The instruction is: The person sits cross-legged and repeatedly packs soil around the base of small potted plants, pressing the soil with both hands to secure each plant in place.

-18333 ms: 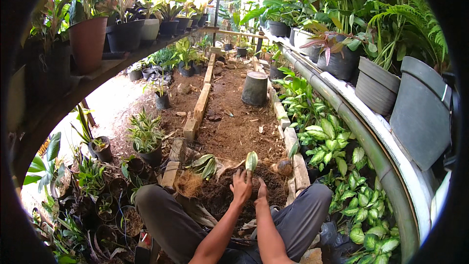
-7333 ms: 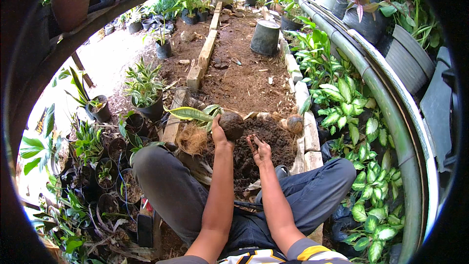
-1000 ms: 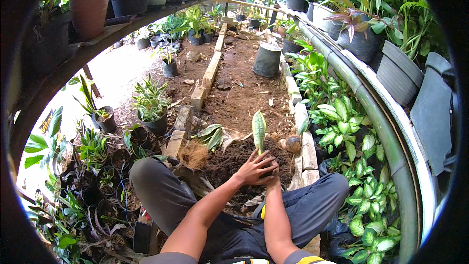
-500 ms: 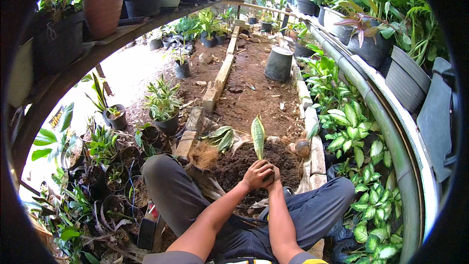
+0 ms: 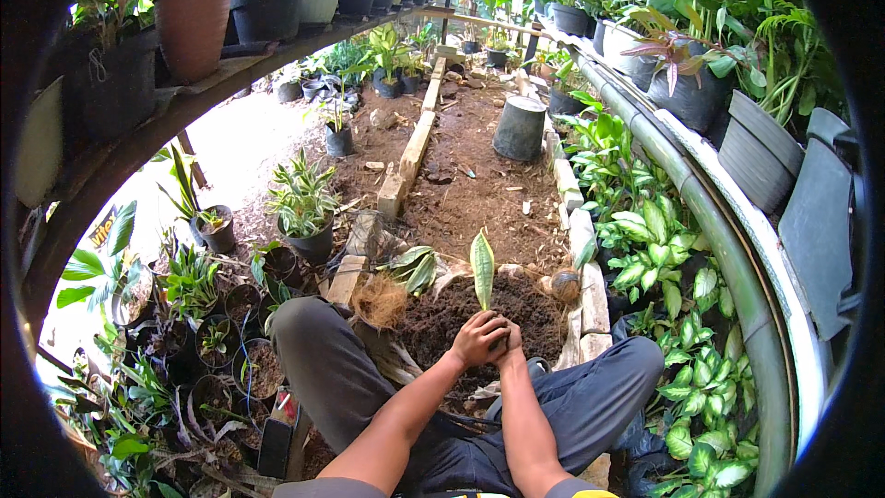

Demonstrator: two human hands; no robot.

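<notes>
My left hand (image 5: pixel 475 339) and my right hand (image 5: pixel 510 339) are closed together around the base of a snake plant leaf (image 5: pixel 482 269). The leaf is green with yellow edges and stands upright above my fingers. Something dark, perhaps soil or a small pot, shows between the hands; most of it is hidden. Just beyond them lies a heap of dark crumbly soil (image 5: pixel 438 318), spread on a pale sack. Several cut leaves (image 5: pixel 419 267) rest at its far left, next to a clump of brown coconut fibre (image 5: pixel 380 302).
Potted plants crowd the left side and a raised shelf (image 5: pixel 267 53). An upturned black pot (image 5: pixel 520 129) stands on the earth bed (image 5: pixel 461 189) ahead, which wooden blocks (image 5: pixel 417 149) border. On the right, leafy plants (image 5: pixel 659 240) grow below a bamboo rail (image 5: pixel 714 207). A coconut husk (image 5: pixel 565 286) sits beside the soil.
The hands and the leaf have shifted slightly left and down in the picture, still closed together. The whole view has tilted a little; the surroundings look the same.
</notes>
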